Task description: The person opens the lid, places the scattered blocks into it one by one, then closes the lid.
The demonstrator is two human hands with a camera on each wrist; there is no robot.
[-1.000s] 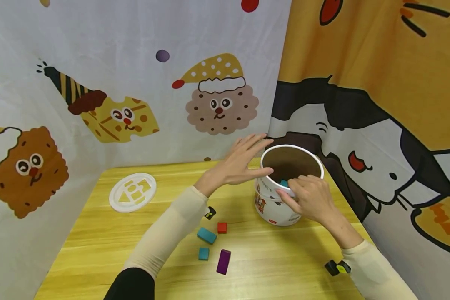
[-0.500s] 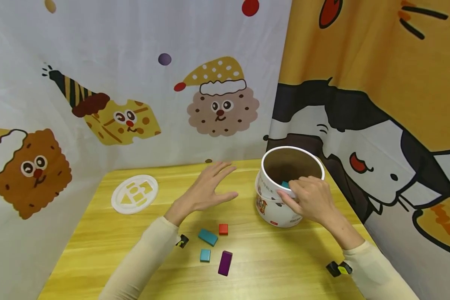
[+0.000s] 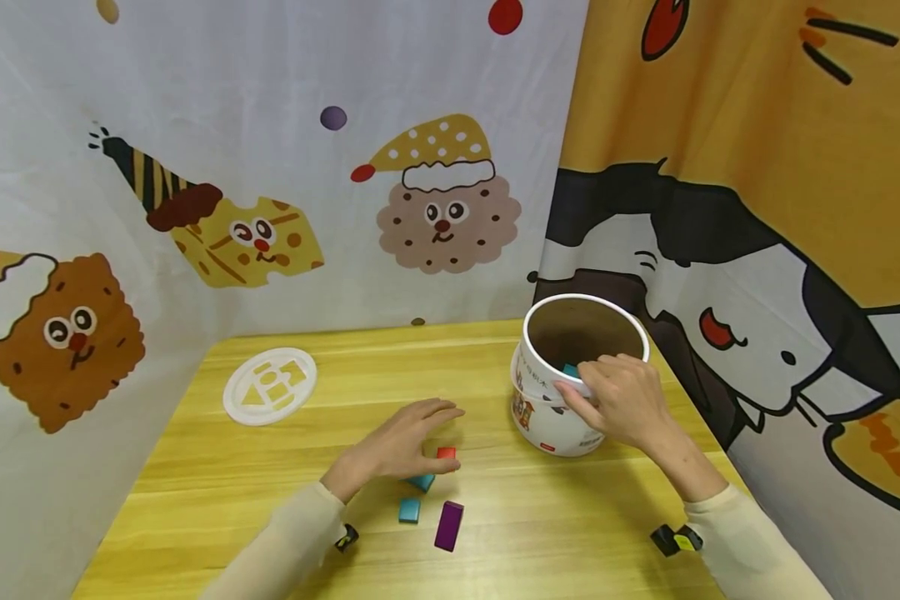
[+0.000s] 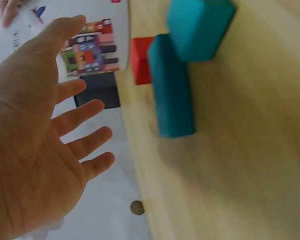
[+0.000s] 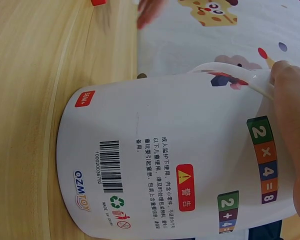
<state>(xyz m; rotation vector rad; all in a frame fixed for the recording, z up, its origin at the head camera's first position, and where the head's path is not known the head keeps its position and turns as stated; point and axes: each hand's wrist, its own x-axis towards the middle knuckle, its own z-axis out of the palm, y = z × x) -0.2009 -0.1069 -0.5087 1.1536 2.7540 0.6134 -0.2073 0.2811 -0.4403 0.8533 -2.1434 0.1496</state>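
My left hand (image 3: 397, 443) hovers low over the blocks with fingers extended and thumb apart, holding nothing. Its thumb overlaps the red block (image 3: 447, 453) in the head view, and the hand partly covers a long teal block (image 3: 422, 482). In the left wrist view, the long teal block (image 4: 172, 95) shows beside the fingers. Nearer me lie a small teal block (image 3: 409, 511) and a purple block (image 3: 449, 526). With curled fingers, my right hand (image 3: 622, 396) grips the near rim of a white bucket (image 3: 540, 412). A teal block (image 3: 570, 369) shows inside it.
A white lid with shaped cut-outs (image 3: 232, 392) lies at the table's back left. White and orange printed curtains (image 3: 435, 300) hang behind and to the right of the wooden table (image 3: 195, 500). The bucket stands upright near the back right edge.
My left hand has moved away from the bucket, leftward and then down toward the loose blocks, its fingers staying extended. My right hand keeps its grip on the bucket rim.
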